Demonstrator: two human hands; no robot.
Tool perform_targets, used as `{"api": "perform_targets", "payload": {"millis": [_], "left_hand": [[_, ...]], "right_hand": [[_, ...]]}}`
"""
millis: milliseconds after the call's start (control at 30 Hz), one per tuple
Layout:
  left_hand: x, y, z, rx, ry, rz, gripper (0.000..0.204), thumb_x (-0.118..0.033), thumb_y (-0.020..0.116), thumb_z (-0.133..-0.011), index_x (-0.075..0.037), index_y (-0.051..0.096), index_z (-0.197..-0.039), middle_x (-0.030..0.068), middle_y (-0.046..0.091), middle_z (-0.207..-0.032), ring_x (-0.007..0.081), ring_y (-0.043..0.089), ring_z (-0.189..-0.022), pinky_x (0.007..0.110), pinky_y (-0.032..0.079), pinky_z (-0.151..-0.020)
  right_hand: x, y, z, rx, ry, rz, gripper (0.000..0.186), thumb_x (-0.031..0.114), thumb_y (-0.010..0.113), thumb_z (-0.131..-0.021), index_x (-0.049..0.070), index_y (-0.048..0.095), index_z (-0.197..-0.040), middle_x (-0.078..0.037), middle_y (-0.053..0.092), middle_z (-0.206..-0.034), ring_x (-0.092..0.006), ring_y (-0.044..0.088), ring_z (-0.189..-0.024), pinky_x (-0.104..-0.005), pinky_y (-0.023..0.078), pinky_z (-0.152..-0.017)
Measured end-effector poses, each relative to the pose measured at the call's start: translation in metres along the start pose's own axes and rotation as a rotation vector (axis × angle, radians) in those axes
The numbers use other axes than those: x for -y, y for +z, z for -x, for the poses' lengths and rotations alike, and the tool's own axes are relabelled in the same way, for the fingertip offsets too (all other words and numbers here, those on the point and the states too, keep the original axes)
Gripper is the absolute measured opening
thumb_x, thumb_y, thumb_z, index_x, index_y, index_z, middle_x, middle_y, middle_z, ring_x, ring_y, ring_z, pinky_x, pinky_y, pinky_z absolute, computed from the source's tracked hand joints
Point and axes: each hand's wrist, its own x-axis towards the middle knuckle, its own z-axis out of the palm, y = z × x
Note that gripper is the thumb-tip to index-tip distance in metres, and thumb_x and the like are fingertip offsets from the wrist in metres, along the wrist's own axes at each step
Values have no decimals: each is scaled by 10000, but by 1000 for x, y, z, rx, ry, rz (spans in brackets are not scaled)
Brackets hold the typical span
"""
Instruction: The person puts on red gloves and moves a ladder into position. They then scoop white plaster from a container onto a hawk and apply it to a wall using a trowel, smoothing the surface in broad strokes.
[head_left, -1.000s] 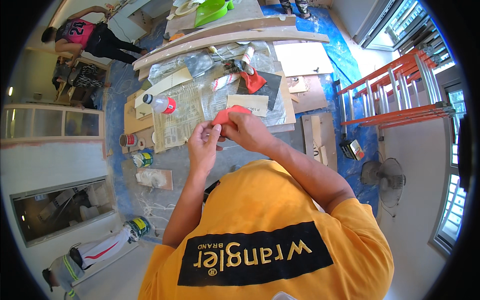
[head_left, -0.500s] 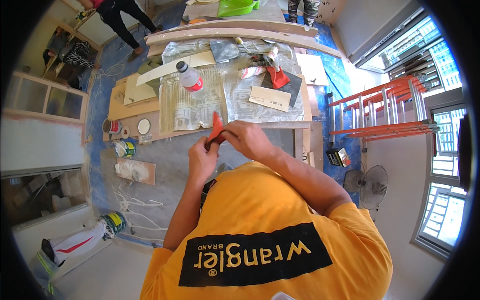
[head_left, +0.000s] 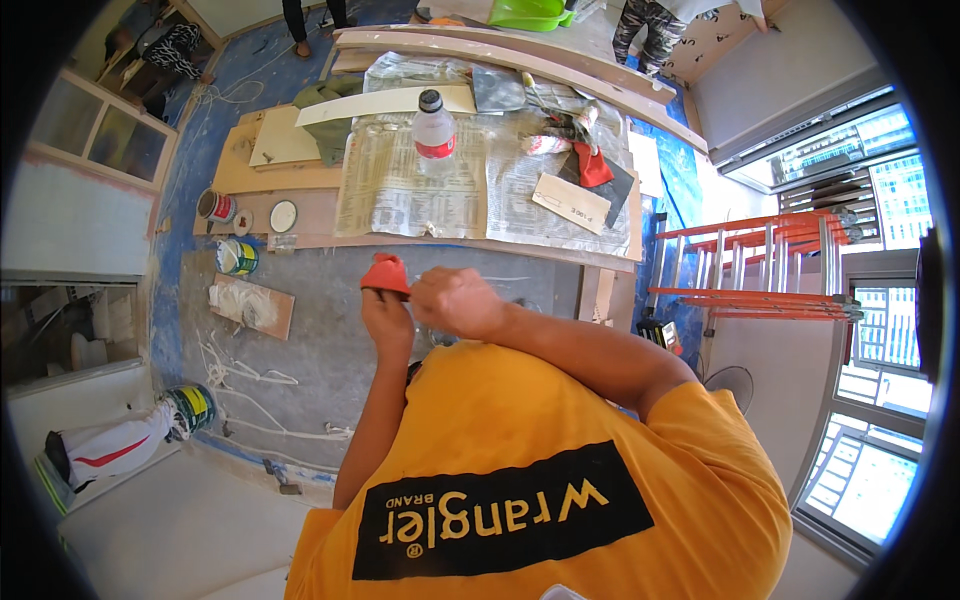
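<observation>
My left hand is closed around the lower edge of a folded red piece. It is dark on its underside, and I cannot tell whether it is sandpaper or cloth. Just to its right is my right hand, fingers curled in; what they grip, if anything, is hidden. Both hands are in front of the worktable's near edge. On the newspaper covering the table stands a clear bottle with a dark cap and red label. A beige printed sheet lies near a crumpled red piece on a dark sheet.
An orange ladder stands at the right. Tins and a tub sit left of the table, near a board smeared with white. Loose white cords lie on the floor. Other people are at the far side.
The red piece has moved left and now bunches above my left hand. My right hand has shifted slightly down and left, its fingers curled beside the piece. The view has turned somewhat.
</observation>
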Motion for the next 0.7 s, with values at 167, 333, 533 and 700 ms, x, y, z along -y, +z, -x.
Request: {"api": "perform_targets", "payload": {"millis": [167,333,533,700], "left_hand": [[61,-21,-44,31,-154,540,173,-131,600,-924,-5,680,-1010,52,668,-946,156,616,-821,316,518,-732],[-51,9,-28,46,-422,953,278,-300,535,-972,-55,659,-1011,46,666,-960,181,630,-867,346,518,-813],[-121,53,-18,46,-416,981,423,-401,449,-1015,-53,600,-1204,58,669,-1157,193,622,-1075,379,480,-969],[-79,73,-24,-193,325,-259,351,-195,447,-1019,-9,598,-1275,118,679,-1209,212,645,-1088,348,486,-961]], "right_hand": [[-6,-4,-17,64,-438,-73,124,175,653,-727,70,588,-720,-87,614,-707,-257,630,-681,-379,522,-596],[-26,-18,-34,80,-236,-63,170,226,649,-759,58,634,-776,-111,654,-773,-286,664,-743,-422,526,-616],[-47,-44,-20,277,-226,-177,233,271,615,-813,43,658,-814,-128,667,-825,-324,670,-807,-451,536,-672],[-53,-76,0,347,-406,-304,202,237,591,-845,50,639,-785,-100,644,-814,-298,650,-808,-428,530,-687]]}}
